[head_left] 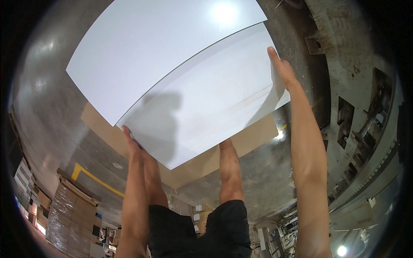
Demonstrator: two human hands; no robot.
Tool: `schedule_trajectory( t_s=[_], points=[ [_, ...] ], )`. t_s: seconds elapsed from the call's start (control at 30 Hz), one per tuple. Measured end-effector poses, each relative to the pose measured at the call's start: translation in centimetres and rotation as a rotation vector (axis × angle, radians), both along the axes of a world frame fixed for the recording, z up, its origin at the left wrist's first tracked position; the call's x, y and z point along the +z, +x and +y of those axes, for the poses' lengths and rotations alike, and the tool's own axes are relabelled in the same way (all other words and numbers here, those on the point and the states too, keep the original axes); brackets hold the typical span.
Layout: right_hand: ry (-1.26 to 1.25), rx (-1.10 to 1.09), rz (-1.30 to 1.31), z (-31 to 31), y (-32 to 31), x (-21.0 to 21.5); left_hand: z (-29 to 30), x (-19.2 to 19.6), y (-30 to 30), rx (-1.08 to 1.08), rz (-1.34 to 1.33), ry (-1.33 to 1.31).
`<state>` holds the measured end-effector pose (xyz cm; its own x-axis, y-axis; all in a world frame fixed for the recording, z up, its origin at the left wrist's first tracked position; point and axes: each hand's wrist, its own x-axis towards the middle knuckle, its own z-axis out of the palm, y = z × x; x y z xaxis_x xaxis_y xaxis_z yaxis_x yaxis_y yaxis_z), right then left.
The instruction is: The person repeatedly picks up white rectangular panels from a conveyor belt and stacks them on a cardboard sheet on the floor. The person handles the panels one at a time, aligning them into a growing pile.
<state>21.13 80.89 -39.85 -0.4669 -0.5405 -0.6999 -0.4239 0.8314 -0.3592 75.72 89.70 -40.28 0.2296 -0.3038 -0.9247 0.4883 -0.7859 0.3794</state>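
1. Surface: two white panels. Near panel [206, 107] sits between the hands, above a tan board [193, 170]; its nearest corner overlies the board's near side in view. Far panel [155, 47] runs along the near panel's far edge, a dark line between; overlap or butt joint, cannot tell.
2. Left hand [132, 144]: at the near panel's left corner, thumb on the top face, fingers hidden.
3. Right hand [284, 74]: holding the near panel's right edge, thumb laid on top, fingers mostly hidden. Pressure of either hand, cannot tell.
4. Near panel face: shadow at left, faint brown streaks toward the right edge. Far panel: bright glare near its right corner.
5. Room: glossy grey floor [47, 107] with a yellow line [99, 179] at left; a large grey machine [350, 43] at right; a film-wrapped stack [64, 210] at lower left. Person wears black shorts [198, 230].
6. Writing: panel faces plain. Pale box [355, 218] at lower right carries small dark marks, too blurred to read.
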Motion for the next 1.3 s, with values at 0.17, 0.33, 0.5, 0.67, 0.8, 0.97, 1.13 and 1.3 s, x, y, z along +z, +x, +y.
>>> schedule_trajectory(
  t_s=[0.17,0.33,0.5,0.67,0.8,0.97,1.13,1.3],
  points=[
    [0.074,-0.112,-0.011,6.3,0.0,-0.9,1.2,-1.8,2.0,-0.07,-0.053,0.046],
    [0.039,-0.374,-0.226,13.7,0.7,-1.8,1.8,-1.9,4.5,-0.336,-0.086,-0.125],
    [0.059,-0.661,-0.533,15.4,-0.6,-3.5,1.3,-1.3,4.6,-0.327,-0.032,-0.09],
    [0.071,-0.599,-0.621,18.0,-2.6,-6.4,2.7,3.6,-1.8,0.083,0.061,-0.036],
    [0.092,-0.531,-0.538,17.5,-0.8,-0.7,9.9,5.4,3.8,-0.076,-0.125,0.059],
    [0.206,-0.643,-0.45,19.0,-0.5,8.1,5.6,14.0,1.8,-0.211,-0.15,0.17],
    [0.194,-0.633,-0.381,11.1,0.9,16.1,0.2,18.0,3.4,-0.178,-0.055,0.122],
    [0.047,-0.382,-0.273,-2.7,2.7,18.2,-8.5,19.0,5.4,-0.097,-0.109,-0.142]
  ],
)
